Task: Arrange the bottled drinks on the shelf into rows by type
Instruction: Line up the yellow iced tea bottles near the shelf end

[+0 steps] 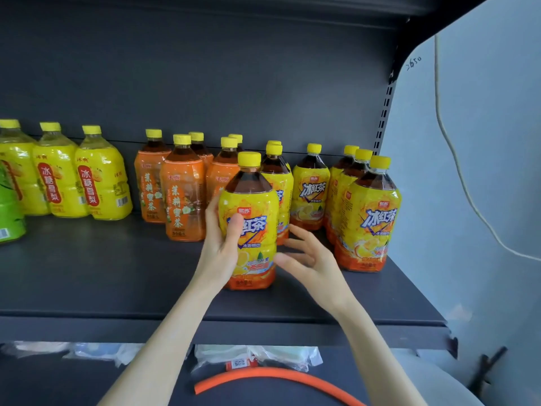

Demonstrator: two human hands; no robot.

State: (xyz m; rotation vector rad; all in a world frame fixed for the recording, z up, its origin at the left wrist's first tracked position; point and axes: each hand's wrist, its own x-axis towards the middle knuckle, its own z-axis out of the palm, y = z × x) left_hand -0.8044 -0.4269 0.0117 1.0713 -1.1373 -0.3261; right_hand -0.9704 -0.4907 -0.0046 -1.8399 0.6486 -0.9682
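Observation:
An iced black tea bottle (254,206) with a yellow-orange label stands upright near the middle of the dark shelf (117,276). My left hand (224,238) grips its left side, thumb across the label. My right hand (307,256) hovers just right of the bottle with fingers spread, holding nothing. Behind and to the right stand several more iced black tea bottles (370,218) in rows. Orange-label jasmine tea bottles (183,189) stand in rows left of the held bottle. Yellow pear drink bottles (102,177) line the far left.
A green-label bottle (8,209) shows at the left edge. The shelf's right upright (383,118) borders a grey wall with a hanging cord (456,159). Below the shelf lie plastic-wrapped packs (257,358) and an orange foam tube (278,376).

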